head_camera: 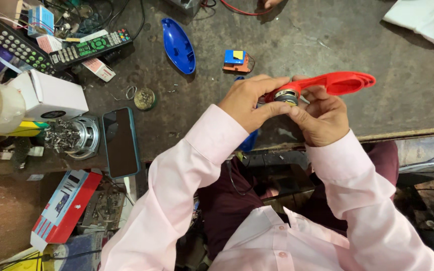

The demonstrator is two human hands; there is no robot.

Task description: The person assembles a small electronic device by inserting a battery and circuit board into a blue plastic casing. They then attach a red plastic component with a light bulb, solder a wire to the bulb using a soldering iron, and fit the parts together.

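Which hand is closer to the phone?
The left. The left hand holds the red shell and small speaker on the side toward the phone; the right hand grips the same parts on the far side.

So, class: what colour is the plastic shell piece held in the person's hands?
Red, clearest in the head view, held by both the left hand and right hand.

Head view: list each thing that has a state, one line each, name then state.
left hand: gripping the small round speaker
right hand: holding the red shell
small round speaker: pressed into the red shell's end
red shell: held above the bench edge
blue shell: lying hollow side up
phone: screen dark, lying flat
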